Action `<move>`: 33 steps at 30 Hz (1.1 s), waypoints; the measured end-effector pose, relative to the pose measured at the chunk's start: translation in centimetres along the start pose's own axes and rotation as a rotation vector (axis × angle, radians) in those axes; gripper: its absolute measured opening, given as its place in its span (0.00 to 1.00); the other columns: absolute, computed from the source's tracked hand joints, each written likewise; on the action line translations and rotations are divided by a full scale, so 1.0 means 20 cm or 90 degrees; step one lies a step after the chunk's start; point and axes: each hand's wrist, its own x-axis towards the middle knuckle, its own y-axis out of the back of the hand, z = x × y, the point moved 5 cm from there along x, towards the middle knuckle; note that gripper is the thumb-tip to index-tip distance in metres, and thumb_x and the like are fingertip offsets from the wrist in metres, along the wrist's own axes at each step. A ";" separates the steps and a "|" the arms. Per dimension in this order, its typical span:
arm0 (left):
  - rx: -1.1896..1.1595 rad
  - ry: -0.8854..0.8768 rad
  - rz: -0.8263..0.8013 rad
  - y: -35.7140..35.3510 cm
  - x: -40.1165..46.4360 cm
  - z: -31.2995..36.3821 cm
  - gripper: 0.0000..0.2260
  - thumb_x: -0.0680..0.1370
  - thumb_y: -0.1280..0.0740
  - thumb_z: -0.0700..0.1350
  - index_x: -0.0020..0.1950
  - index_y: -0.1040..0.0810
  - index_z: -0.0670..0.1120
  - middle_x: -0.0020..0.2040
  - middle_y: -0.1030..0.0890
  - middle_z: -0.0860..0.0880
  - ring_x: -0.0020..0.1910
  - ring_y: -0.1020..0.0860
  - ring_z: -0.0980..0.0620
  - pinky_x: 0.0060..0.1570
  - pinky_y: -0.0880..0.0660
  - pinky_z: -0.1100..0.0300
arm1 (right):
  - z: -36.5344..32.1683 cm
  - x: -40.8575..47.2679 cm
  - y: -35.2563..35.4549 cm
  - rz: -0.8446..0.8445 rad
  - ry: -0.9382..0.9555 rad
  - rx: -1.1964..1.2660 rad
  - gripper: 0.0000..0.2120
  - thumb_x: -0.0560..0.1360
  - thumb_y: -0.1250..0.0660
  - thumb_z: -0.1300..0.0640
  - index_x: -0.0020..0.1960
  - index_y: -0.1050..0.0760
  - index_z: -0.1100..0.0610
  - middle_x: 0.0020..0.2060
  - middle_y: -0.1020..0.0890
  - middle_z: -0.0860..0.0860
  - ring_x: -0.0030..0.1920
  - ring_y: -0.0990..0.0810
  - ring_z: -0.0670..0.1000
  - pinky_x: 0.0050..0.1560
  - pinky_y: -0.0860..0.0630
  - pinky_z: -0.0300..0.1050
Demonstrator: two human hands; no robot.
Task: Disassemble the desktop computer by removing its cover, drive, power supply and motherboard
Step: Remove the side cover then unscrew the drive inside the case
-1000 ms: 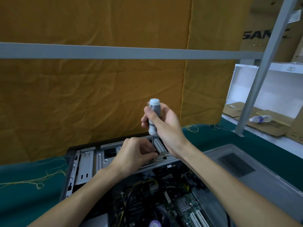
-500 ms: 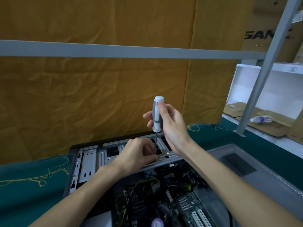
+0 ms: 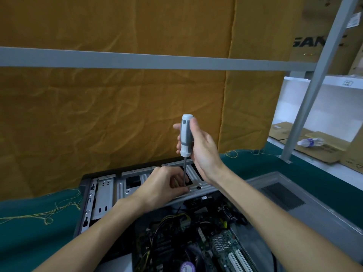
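even, soft indoor light, faint shadows, mild blur, wide-angle bending at the edges.

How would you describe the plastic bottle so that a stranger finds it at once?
Look right of the slanted grey metal post, on the low white shelf. There, on flattened brown cardboard, a clear plastic bottle lies on its side. It alone there is transparent, with a blue label.

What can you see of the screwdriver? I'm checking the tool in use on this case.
The white-and-grey plastic-handled screwdriver stands nearly upright over the silver metal drive cage of the open computer case. Its handle has a rounded white cap, grey side panels and a grey band; a thin dark metal shaft runs down from it. The right hand holds the handle, while the left hand pinches the shaft near its hidden tip.
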 end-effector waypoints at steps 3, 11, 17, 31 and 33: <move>-0.004 -0.002 0.004 -0.01 0.00 -0.01 0.07 0.74 0.22 0.50 0.44 0.19 0.51 0.36 0.18 0.56 0.36 0.20 0.58 0.36 0.27 0.70 | 0.00 0.01 0.00 0.018 0.006 -0.008 0.29 0.78 0.38 0.36 0.58 0.29 0.63 0.37 0.25 0.50 0.33 0.27 0.47 0.38 0.25 0.41; 0.002 -0.010 0.006 -0.01 -0.01 -0.01 0.06 0.75 0.23 0.48 0.44 0.19 0.53 0.36 0.17 0.57 0.36 0.19 0.57 0.34 0.29 0.72 | 0.01 0.03 -0.02 -0.030 0.008 -0.019 0.23 0.79 0.37 0.40 0.53 0.20 0.61 0.37 0.22 0.52 0.35 0.22 0.48 0.40 0.23 0.41; -0.001 -0.003 -0.001 0.00 -0.02 0.00 0.05 0.75 0.23 0.48 0.46 0.18 0.54 0.38 0.16 0.56 0.38 0.18 0.56 0.37 0.27 0.70 | -0.02 0.03 -0.05 -0.043 0.006 0.003 0.27 0.75 0.36 0.36 0.53 0.31 0.60 0.35 0.28 0.52 0.29 0.30 0.47 0.35 0.29 0.45; 0.007 -0.003 -0.010 0.01 -0.02 0.00 0.05 0.75 0.23 0.51 0.46 0.18 0.53 0.37 0.17 0.57 0.35 0.20 0.58 0.35 0.30 0.72 | 0.02 0.04 -0.06 -0.057 0.009 -0.007 0.28 0.77 0.39 0.35 0.49 0.27 0.62 0.34 0.23 0.53 0.30 0.27 0.49 0.35 0.26 0.45; 0.011 -0.004 -0.004 0.01 -0.02 0.00 0.05 0.74 0.23 0.50 0.46 0.18 0.54 0.36 0.18 0.58 0.34 0.21 0.58 0.35 0.30 0.72 | 0.04 0.04 -0.05 -0.062 -0.012 0.003 0.32 0.81 0.45 0.34 0.49 0.20 0.63 0.34 0.21 0.54 0.32 0.25 0.51 0.39 0.24 0.47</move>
